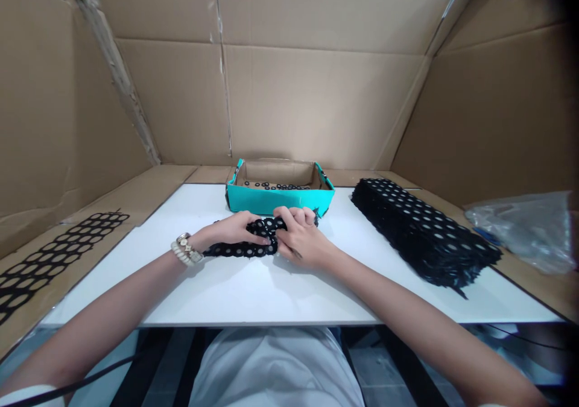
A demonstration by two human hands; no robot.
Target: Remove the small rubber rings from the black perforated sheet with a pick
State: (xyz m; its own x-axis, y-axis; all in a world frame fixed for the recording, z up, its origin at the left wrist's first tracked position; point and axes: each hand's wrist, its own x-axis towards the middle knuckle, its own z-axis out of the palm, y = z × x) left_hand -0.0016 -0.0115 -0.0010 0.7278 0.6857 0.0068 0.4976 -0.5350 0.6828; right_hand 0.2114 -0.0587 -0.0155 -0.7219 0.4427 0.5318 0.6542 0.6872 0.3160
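Observation:
A black sheet with rows of round pale spots (pixel 237 249) lies at the middle of the white table, in front of a teal box. My left hand (pixel 233 228), with bracelets at the wrist, grips the sheet from the left, thumb on top. From the right, my right hand (pixel 299 236) holds the same sheet with curled fingers. The two hands are close together, and part of the sheet is hidden beneath them. Small black rings (pixel 283 187) lie inside the box.
The open teal box (pixel 280 201) stands behind my hands on the white table (pixel 226 292). A thick stack of black spotted sheets (pixel 425 229) lies at right, with a clear plastic bag (pixel 529 229) beyond it. A black perforated sheet (pixel 58 256) rests on cardboard at left. Cardboard walls (pixel 316 99) surround the table.

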